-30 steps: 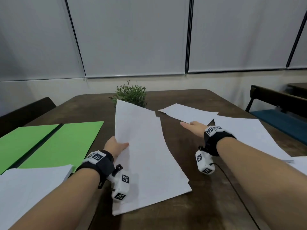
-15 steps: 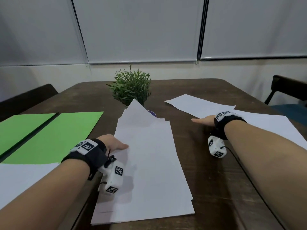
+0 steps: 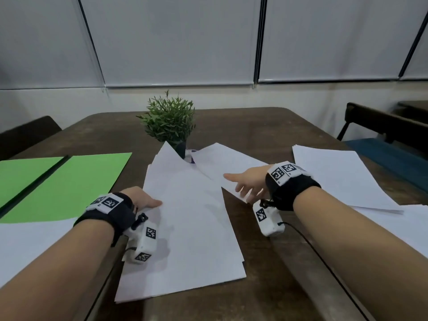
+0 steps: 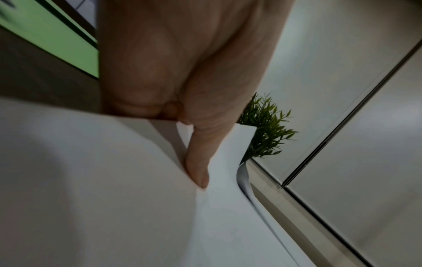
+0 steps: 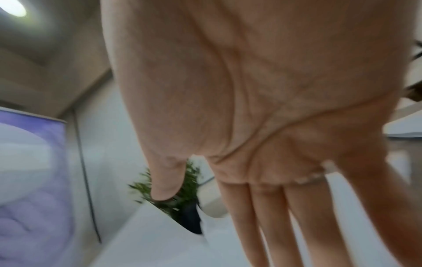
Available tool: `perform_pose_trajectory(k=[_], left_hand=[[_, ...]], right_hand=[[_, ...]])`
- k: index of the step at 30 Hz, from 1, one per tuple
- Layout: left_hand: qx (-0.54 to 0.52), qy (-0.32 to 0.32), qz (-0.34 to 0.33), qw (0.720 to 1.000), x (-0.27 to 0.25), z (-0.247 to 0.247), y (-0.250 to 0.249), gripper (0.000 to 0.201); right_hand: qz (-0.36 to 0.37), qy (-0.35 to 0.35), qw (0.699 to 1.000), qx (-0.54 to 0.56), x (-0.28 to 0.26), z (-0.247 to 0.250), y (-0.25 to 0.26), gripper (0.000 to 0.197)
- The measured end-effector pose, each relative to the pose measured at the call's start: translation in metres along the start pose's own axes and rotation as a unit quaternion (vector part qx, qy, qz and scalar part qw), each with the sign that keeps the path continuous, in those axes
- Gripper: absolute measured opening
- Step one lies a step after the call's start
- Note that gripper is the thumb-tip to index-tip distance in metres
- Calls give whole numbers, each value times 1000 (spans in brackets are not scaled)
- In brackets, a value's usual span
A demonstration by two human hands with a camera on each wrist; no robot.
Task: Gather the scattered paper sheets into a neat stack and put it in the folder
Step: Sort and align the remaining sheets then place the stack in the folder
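A loose stack of white sheets (image 3: pixel 185 230) lies in the middle of the brown table (image 3: pixel 266 286). My left hand (image 3: pixel 148 201) pinches its left edge; in the left wrist view the thumb (image 4: pixel 200 162) lies on top of the stack (image 4: pixel 114 207) and the fingers are hidden beneath. My right hand (image 3: pixel 240 186) has straight, spread fingers and rests on a single sheet (image 3: pixel 222 163) that overlaps the stack's far right corner. In the right wrist view the palm (image 5: pixel 251 90) is flat above that sheet (image 5: pixel 160 245). The open green folder (image 3: pixel 69 186) lies to the left.
A small potted plant (image 3: pixel 169 121) stands just behind the stack. More white sheets lie at the right (image 3: pixel 335 179), the far right edge (image 3: pixel 398 223) and the near left (image 3: pixel 34 242). Dark chairs stand at the left (image 3: pixel 27 133) and right (image 3: pixel 384 126).
The stack, lifted a second ago, now lies flat on the table. My right hand has slid the single sheet leftwards until it overlaps the stack.
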State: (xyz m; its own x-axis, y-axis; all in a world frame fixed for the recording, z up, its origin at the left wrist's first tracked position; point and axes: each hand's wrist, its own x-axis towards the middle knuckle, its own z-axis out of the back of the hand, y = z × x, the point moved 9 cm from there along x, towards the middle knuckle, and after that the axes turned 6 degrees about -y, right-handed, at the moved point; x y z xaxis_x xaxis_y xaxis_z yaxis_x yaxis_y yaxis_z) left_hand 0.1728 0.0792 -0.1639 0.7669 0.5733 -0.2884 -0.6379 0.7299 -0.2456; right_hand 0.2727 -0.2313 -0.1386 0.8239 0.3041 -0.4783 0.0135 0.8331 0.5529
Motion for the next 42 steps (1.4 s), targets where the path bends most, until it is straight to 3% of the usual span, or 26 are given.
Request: perform_pose_trajectory(k=[2, 5, 8, 9, 11, 12, 18, 21, 25, 30, 33, 35, 37, 40, 42], left_hand=[[2, -14, 0, 1000, -15, 0, 6, 63], [8, -22, 9, 1000, -28, -2, 19, 65], [1, -17, 3, 1000, -33, -7, 26, 62], [-5, -18, 1, 1000, -33, -8, 27, 61], [-10, -21, -8, 1000, -33, -8, 25, 61], [-9, -22, -11, 1000, -35, -7, 23, 62], [25, -4, -20, 999, -38, -7, 19, 63], [13, -3, -20, 1000, -37, -7, 18, 62], [11, -19, -11, 1000, -41, -4, 15, 58], [17, -4, -11, 1000, -51, -12, 14, 54], [-20, -18, -31, 999, -59, -13, 11, 43], [-107, -27, -7, 994, -67, -11, 13, 40], [-263, 1, 27, 964, -67, -20, 18, 62], [-420, 10, 21, 907, 15, -55, 31, 129], [-467, 21, -16, 884, 52, -74, 29, 133]], right_hand=[[-13, 28, 999, -30, -24, -5, 2, 75], [-23, -51, 997, -54, -27, 18, -7, 70], [-50, -146, 978, -143, 22, 47, -48, 112], [-62, -160, 974, -151, 13, 47, -53, 109], [-97, -169, 960, -199, -16, 40, -59, 73], [-105, -172, 955, -219, -22, 39, -64, 66], [-129, -173, 950, -225, -25, 42, -69, 75], [-132, -189, 960, -159, -21, 45, -75, 78], [-104, -247, 963, -9, -14, 51, -79, 66], [29, -277, 950, 141, -34, 79, -51, 51], [99, -277, 931, 215, -58, 90, -33, 49], [127, -270, 918, 261, -71, 91, -29, 54], [125, -263, 917, 271, -79, 84, -30, 61], [61, -247, 945, 205, -43, 60, -56, 91], [-2, -231, 964, 128, -18, 33, -72, 113]])
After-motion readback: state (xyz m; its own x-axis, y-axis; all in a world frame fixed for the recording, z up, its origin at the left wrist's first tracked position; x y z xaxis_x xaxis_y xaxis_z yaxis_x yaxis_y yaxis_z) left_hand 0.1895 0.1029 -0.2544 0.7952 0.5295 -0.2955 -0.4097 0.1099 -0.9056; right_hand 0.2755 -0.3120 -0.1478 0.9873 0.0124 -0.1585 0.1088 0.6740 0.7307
